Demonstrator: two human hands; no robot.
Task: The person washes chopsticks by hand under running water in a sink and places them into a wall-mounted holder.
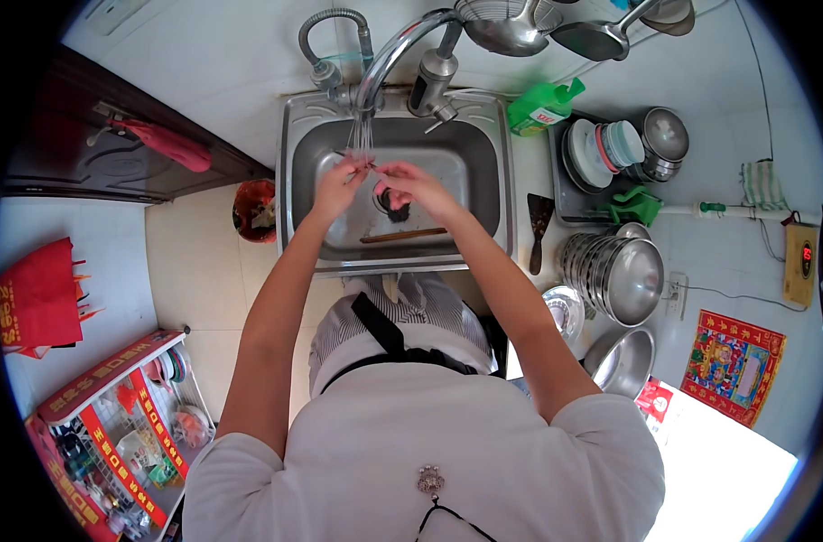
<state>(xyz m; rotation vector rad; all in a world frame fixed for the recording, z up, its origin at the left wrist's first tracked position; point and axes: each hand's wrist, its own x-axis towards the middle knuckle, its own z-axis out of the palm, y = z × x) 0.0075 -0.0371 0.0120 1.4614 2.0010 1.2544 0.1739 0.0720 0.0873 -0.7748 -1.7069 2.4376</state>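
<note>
Both my hands are over the steel sink [506, 217], under the curved faucet [398, 54]. Water [361, 135] runs down in thin streams onto my left hand [339, 185], whose fingers are pinched. Close on its right, my right hand [409, 183] is also closed at the fingertips. A thin, small dark thing shows at the fingertips, but its kind cannot be made out. Below my right hand a dark bristly clump [399, 213] lies by the drain. A brown wooden stick [402, 236] rests on the sink floor near the front wall.
Right of the sink are a green bottle [542, 108], a tray with stacked bowls [621, 143], a spatula [539, 230] and several metal bowls [632, 280]. Ladles [511, 36] hang above. A red bin [254, 210] stands on the floor at left, near a dark door [59, 135].
</note>
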